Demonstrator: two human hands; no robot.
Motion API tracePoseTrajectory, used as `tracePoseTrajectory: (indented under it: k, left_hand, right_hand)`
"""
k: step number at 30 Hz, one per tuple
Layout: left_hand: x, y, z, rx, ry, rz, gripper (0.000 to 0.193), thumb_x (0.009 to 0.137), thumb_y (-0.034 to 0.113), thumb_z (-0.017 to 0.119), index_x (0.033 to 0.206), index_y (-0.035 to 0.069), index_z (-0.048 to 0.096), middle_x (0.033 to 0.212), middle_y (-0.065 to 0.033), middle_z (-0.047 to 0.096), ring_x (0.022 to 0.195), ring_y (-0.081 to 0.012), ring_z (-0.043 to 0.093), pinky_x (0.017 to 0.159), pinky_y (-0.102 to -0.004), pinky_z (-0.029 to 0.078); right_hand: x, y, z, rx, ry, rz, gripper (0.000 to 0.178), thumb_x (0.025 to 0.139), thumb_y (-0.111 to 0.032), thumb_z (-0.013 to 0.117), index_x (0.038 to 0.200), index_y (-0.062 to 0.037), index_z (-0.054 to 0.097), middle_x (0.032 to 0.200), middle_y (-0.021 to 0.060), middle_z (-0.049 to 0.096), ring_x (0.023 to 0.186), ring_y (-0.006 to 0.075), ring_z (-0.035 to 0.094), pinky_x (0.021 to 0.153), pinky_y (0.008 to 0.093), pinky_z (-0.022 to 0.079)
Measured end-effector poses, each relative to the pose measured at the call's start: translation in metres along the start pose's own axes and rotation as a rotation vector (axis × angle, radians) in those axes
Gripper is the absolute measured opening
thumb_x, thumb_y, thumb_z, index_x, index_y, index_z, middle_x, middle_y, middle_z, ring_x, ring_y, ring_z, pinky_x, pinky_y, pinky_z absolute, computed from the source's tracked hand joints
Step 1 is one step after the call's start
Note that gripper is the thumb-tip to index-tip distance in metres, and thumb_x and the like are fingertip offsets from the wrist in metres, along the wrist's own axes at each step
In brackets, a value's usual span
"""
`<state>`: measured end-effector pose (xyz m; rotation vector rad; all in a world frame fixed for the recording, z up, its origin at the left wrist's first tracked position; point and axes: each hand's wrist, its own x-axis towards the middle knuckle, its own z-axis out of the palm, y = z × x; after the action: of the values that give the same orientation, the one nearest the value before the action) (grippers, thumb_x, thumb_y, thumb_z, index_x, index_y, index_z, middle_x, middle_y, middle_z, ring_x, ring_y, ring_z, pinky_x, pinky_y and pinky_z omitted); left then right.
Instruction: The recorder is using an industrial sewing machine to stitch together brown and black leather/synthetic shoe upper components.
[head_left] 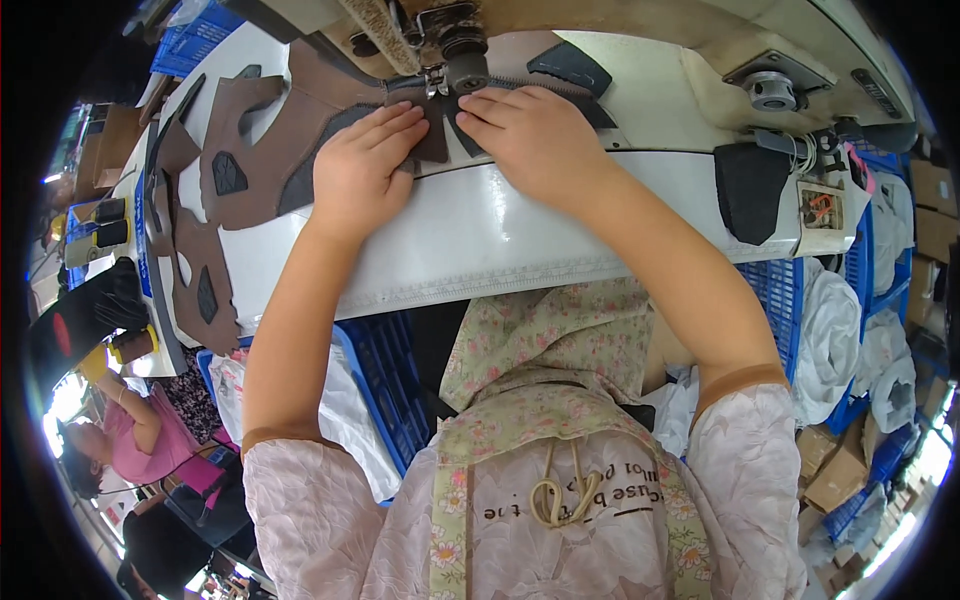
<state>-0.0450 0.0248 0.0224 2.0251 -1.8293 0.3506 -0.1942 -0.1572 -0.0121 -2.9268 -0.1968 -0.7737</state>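
Note:
Under the presser foot of a sewing machine lie joined brown and black flat shoe-upper-like pieces. My left hand rests flat on the brown part, just left of the foot, fingers stretched forward. On the other side, my right hand presses down with fingers extended beside the black part. Neither hand grips anything, though my thumbs are partly hidden. A jagged-edged dark strip runs past my right fingertips, next to a dark patch. The stitching point is too small to make out.
More brown cut pieces with dark patches spread over the left of the white table. A black piece hangs at the right edge. Blue crates stand below. A person in pink sits at far left.

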Motion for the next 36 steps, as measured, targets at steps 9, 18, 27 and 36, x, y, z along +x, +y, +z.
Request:
tracePoseTrajectory:
  k: [9, 18, 27, 36]
  left_hand:
    - [-0.0030, -0.0012, 0.0059, -0.007, 0.056, -0.003, 0.045, 0.063, 0.001, 0.052, 0.103, 0.003, 0.072, 0.112, -0.0105, 0.071, 0.111, -0.0255, 0.066, 0.095, -0.0354, 0.052]
    - [-0.0051, -0.0017, 0.0085, 0.004, 0.057, -0.035, 0.046, 0.061, 0.001, 0.053, 0.102, 0.004, 0.073, 0.112, -0.0100, 0.071, 0.110, -0.0246, 0.066, 0.094, -0.0357, 0.053]
    - [-0.0028, -0.0011, 0.0093, 0.024, 0.060, -0.027, 0.046, 0.061, 0.002, 0.054, 0.103, 0.004, 0.073, 0.112, -0.0099, 0.071, 0.110, -0.0241, 0.066, 0.093, -0.0358, 0.053]
    - [-0.0019, -0.0017, 0.0097, 0.002, 0.058, -0.020, 0.046, 0.061, 0.002, 0.055, 0.103, 0.005, 0.073, 0.113, -0.0100, 0.071, 0.110, -0.0243, 0.066, 0.094, -0.0361, 0.053]
  right_hand:
    - [0.0013, -0.0002, -0.0012, -0.014, -0.010, 0.000, 0.034, 0.085, -0.014, 0.055, 0.116, -0.0057, 0.067, 0.128, 0.0056, 0.065, 0.123, 0.0195, 0.057, 0.098, 0.0348, 0.046]
    - [0.0025, -0.0008, 0.0000, 0.016, 0.004, 0.004, 0.034, 0.084, -0.014, 0.056, 0.115, -0.0061, 0.067, 0.126, 0.0052, 0.065, 0.121, 0.0196, 0.057, 0.097, 0.0351, 0.046]
    - [0.0039, -0.0021, -0.0021, 0.035, 0.008, 0.026, 0.032, 0.084, -0.014, 0.056, 0.113, -0.0066, 0.067, 0.123, 0.0045, 0.066, 0.118, 0.0204, 0.058, 0.095, 0.0355, 0.047]
    - [0.0046, -0.0032, -0.0060, -0.005, -0.006, 0.034, 0.031, 0.083, -0.015, 0.057, 0.111, -0.0065, 0.067, 0.119, 0.0045, 0.066, 0.117, 0.0206, 0.058, 0.092, 0.0351, 0.047]
